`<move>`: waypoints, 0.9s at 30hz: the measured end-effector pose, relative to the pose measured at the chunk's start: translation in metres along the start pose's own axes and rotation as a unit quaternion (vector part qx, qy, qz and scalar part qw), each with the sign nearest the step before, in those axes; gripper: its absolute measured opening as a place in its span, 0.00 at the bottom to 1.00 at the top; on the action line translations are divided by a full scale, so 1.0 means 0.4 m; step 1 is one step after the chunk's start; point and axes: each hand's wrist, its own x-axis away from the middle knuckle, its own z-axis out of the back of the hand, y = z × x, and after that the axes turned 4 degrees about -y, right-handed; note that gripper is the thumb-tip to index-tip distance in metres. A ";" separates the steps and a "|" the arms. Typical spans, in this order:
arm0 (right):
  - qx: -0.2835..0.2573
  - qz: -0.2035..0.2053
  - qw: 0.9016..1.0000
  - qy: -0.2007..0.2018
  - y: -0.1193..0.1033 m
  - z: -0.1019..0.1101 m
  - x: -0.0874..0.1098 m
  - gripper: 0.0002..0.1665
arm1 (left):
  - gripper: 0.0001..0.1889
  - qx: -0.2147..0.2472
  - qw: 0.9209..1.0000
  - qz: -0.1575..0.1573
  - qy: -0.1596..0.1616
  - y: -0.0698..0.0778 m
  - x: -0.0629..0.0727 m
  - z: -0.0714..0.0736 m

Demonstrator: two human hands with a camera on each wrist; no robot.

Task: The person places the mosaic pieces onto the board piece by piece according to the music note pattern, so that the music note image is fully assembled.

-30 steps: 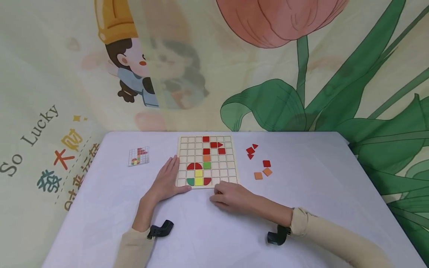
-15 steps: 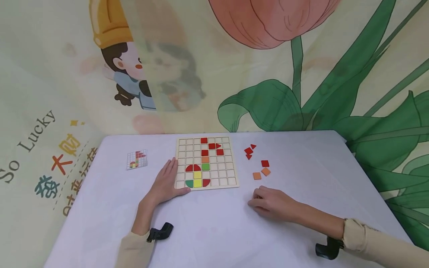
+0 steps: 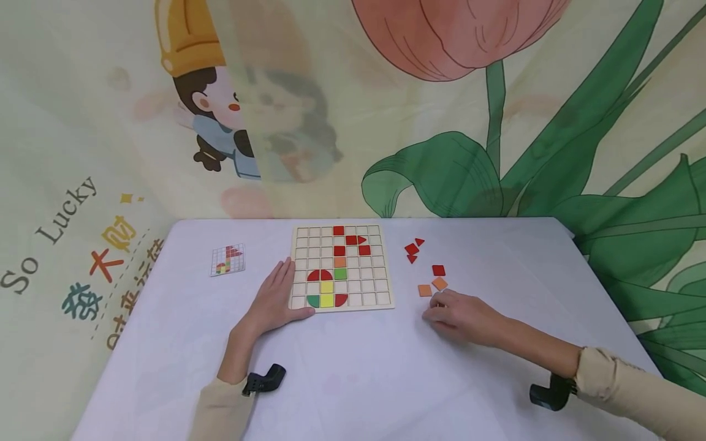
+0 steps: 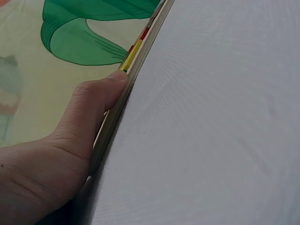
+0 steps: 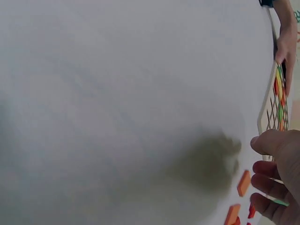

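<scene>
A wooden grid board lies mid-table with red, yellow, green and orange tiles set in some of its squares. My left hand rests along the board's left side, fingers straight, its thumb at the lower left corner; the left wrist view shows that thumb against the board's edge. To the right of the board, my right hand hovers just below two orange square tiles, fingers loosely bent. In the right wrist view nothing shows between its thumb and fingers. Beyond lie a red square tile and several more red tiles.
A small printed pattern card lies left of the board. The white-covered table ends at a patterned cloth backdrop. Each wrist wears a black camera mount.
From the board's lower edge my right hand has moved right, then slightly up toward the orange tiles. The left hand stays at the board, and the tiles lie as before.
</scene>
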 end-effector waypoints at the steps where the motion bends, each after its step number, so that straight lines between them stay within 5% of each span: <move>1: -0.001 -0.004 1.000 -0.001 0.009 0.006 -0.006 0.14 | 0.60 0.001 1.000 0.001 -0.001 0.000 0.000 0.001; 11: -0.011 -0.103 0.994 -0.027 0.129 0.058 -0.088 0.12 | 0.60 0.000 1.000 0.003 -0.002 0.003 0.007 0.008; 19: -0.023 -0.126 0.986 -0.110 0.212 0.054 -0.108 0.11 | 0.60 0.000 1.000 0.002 -0.003 0.006 0.006 0.006; 27: 0.020 -0.102 0.993 -0.046 0.236 0.022 -0.089 0.16 | 0.60 -0.003 1.000 0.004 -0.002 0.001 0.003 0.006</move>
